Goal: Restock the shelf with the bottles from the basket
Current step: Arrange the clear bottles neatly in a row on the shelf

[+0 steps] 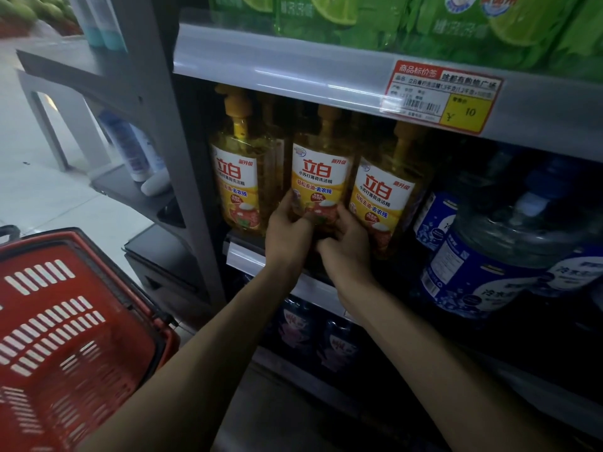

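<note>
Three yellow pump bottles with white and red labels stand in a row on the middle shelf (243,252). My left hand (287,236) and my right hand (346,246) both grip the lower part of the middle bottle (318,171), one on each side. The left bottle (238,171) and the right bottle (381,197) stand close beside it, upright. More yellow bottles show dimly behind them. The red plastic basket (65,321) sits at the lower left; the part I see holds no bottles.
Large blue water jugs (509,256) fill the shelf to the right. Green refill pouches (391,17) stand on the shelf above, with a price tag (440,96) on its edge. Dark blue packs (313,334) sit on the shelf below. A grey side rack (137,151) holds white bottles.
</note>
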{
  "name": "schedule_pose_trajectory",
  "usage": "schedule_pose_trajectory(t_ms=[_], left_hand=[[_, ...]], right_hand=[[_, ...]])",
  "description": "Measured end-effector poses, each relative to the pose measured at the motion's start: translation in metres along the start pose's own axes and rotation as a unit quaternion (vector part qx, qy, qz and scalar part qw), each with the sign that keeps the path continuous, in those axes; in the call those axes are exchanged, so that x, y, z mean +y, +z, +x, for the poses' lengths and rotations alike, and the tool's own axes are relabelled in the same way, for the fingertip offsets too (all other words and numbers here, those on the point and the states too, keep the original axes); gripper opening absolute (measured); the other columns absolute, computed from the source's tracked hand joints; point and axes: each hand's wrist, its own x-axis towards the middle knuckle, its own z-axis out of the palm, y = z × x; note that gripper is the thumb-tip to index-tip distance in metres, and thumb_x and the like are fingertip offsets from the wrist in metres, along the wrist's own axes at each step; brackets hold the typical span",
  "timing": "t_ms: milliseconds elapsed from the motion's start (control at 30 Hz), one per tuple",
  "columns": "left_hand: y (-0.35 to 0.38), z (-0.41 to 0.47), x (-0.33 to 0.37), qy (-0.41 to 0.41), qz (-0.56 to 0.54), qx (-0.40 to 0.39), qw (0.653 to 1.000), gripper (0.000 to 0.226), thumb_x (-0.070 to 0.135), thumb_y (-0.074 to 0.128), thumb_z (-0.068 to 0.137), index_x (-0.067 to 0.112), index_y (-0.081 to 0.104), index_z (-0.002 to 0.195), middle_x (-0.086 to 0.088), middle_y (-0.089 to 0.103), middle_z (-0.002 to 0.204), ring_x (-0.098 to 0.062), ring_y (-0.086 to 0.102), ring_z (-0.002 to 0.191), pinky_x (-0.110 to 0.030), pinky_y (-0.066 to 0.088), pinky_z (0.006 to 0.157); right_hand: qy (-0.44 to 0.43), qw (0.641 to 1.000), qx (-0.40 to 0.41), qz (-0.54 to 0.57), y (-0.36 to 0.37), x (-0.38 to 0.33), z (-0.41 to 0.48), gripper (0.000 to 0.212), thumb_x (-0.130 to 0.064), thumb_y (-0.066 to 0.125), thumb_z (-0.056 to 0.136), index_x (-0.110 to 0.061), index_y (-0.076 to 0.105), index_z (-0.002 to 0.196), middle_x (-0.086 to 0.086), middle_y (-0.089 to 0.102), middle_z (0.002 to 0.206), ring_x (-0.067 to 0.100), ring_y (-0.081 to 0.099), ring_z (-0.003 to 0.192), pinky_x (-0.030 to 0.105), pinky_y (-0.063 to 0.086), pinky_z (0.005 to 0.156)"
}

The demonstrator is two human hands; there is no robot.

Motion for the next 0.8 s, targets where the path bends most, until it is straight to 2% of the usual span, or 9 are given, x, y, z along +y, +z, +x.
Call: schedule_pose_trajectory(t_ms=[200, 300, 467, 533, 600, 667, 800], left_hand=[[-0.002, -0.001, 0.003, -0.009, 0.012, -0.008, 1.0, 0.055, 0.035, 0.066, 0.085, 0.039, 0.06, 0.14, 0.014, 0.073, 0.124, -0.011, 0.066, 0.121, -0.048, 0.054, 0.106], [-0.002, -0.001, 0.003, -0.01, 0.006, -0.003, 1.0, 0.054, 0.036, 0.066, 0.084, 0.036, 0.062, 0.138, 0.014, 0.073, 0.124, -0.011, 0.066, 0.121, -0.048, 0.054, 0.106], [-0.005, 0.0, 0.0, -0.016, -0.014, 0.021, 1.0, 0.05, 0.035, 0.064, 0.092, 0.029, 0.062, 0.142, 0.01, 0.072, 0.128, -0.011, 0.065, 0.123, -0.046, 0.052, 0.108], [-0.007, -0.001, 0.0, -0.019, -0.029, 0.03, 0.999, 0.043, 0.031, 0.063, 0.099, 0.028, 0.062, 0.142, 0.009, 0.072, 0.128, -0.01, 0.065, 0.123, -0.045, 0.051, 0.11], [-0.008, -0.001, 0.0, -0.021, -0.038, 0.029, 0.999, 0.04, 0.034, 0.062, 0.102, 0.028, 0.063, 0.141, 0.01, 0.073, 0.127, -0.009, 0.065, 0.124, -0.045, 0.05, 0.11], [-0.008, -0.002, 0.001, -0.023, -0.04, 0.023, 0.999, 0.042, 0.04, 0.061, 0.102, 0.029, 0.062, 0.142, 0.011, 0.072, 0.128, -0.008, 0.064, 0.125, -0.045, 0.05, 0.111], [-0.008, -0.005, 0.006, -0.016, -0.046, 0.013, 0.999, 0.04, 0.042, 0.059, 0.103, 0.027, 0.064, 0.14, 0.012, 0.074, 0.125, -0.003, 0.067, 0.119, -0.04, 0.051, 0.11]], right_hand=[[-0.003, 1.0, -0.016, -0.015, -0.005, 0.002, 0.0, 0.085, 0.01, 0.057, 0.083, -0.043, 0.043, 0.148, -0.011, 0.045, 0.155, 0.017, 0.039, 0.146, 0.052, 0.045, 0.112], [-0.007, 1.0, -0.018, -0.013, -0.007, 0.0, -0.001, 0.084, 0.012, 0.056, 0.083, -0.04, 0.045, 0.148, -0.01, 0.049, 0.152, 0.017, 0.043, 0.143, 0.05, 0.046, 0.111], [0.002, 1.0, 0.025, 0.015, -0.008, -0.001, -0.002, 0.077, 0.015, 0.057, 0.084, -0.038, 0.053, 0.139, -0.007, 0.055, 0.144, 0.017, 0.051, 0.136, 0.05, 0.051, 0.105], [-0.018, 0.999, 0.032, 0.015, -0.007, -0.002, -0.003, 0.068, 0.006, 0.062, 0.089, -0.037, 0.052, 0.141, -0.007, 0.055, 0.144, 0.015, 0.051, 0.135, 0.045, 0.051, 0.106], [-0.051, 0.998, 0.043, 0.011, -0.007, -0.004, -0.004, 0.056, -0.016, 0.069, 0.093, -0.036, 0.051, 0.142, -0.008, 0.056, 0.143, 0.012, 0.051, 0.133, 0.039, 0.05, 0.106], [-0.072, 0.996, 0.055, 0.015, -0.004, -0.004, -0.004, 0.053, -0.034, 0.071, 0.092, -0.036, 0.052, 0.141, -0.01, 0.057, 0.142, 0.01, 0.051, 0.132, 0.041, 0.049, 0.107], [-0.087, 0.993, 0.075, 0.036, 0.005, -0.005, -0.006, 0.053, -0.045, 0.068, 0.092, -0.04, 0.052, 0.143, -0.015, 0.052, 0.147, 0.008, 0.046, 0.138, 0.045, 0.044, 0.112]])
